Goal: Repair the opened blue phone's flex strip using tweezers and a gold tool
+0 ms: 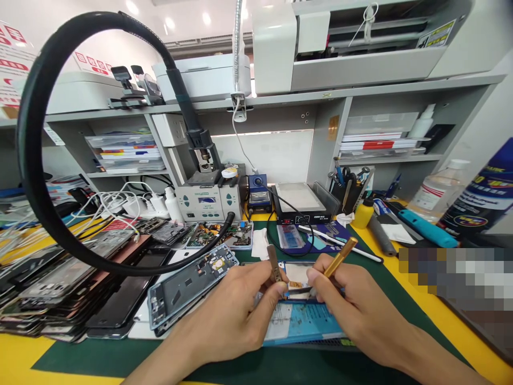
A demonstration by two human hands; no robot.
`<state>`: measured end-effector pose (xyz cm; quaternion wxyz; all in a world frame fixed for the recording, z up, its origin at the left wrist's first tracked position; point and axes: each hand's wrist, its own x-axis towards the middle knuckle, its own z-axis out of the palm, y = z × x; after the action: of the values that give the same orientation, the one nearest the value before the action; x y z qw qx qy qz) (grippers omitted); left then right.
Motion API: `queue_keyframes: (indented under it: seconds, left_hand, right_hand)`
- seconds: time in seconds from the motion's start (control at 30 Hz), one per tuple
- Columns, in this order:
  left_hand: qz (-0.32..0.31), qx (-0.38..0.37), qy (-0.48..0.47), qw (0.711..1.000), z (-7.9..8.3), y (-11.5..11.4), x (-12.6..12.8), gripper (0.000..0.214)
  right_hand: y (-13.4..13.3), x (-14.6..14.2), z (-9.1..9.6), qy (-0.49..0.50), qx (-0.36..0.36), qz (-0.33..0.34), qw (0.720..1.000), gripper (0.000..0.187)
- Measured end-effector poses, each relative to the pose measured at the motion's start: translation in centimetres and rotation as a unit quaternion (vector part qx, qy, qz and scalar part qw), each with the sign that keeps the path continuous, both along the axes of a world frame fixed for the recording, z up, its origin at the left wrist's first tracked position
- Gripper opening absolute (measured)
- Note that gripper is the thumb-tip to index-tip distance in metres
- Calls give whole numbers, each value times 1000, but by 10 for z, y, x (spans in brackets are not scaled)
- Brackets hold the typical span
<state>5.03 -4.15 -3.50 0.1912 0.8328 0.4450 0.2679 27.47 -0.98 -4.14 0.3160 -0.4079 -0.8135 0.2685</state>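
My left hand (244, 299) is closed around metal tweezers (274, 261), whose back end sticks up past the fingers. In my right hand (344, 299) is a slim gold-handled pen-like tool (340, 258). Its working end is hidden, so its exact kind cannot be told. Both hands meet over a small opened device part (295, 291) with a blue edge and an orange-gold patch. This lies on a light blue work pad (308, 323). Left of my left hand rests a phone housing (188, 289) with its inside showing.
Stacked phone parts (68, 289) fill the left side. A black hose (30, 133) loops from the hot-air station (208, 200). A heating plate (298, 203) stands behind my hands. At right are a yellow bottle (363, 214), a teal-handled tool (427, 228) and a spray can (483, 192).
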Motion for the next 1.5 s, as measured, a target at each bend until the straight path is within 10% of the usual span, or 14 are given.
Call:
queue_keyframes:
  seconds: [1.5]
  left_hand:
    - [3, -10, 3, 1000, 2, -1, 1, 26]
  right_hand:
    - [1, -1, 1, -7, 6, 0, 1000, 40]
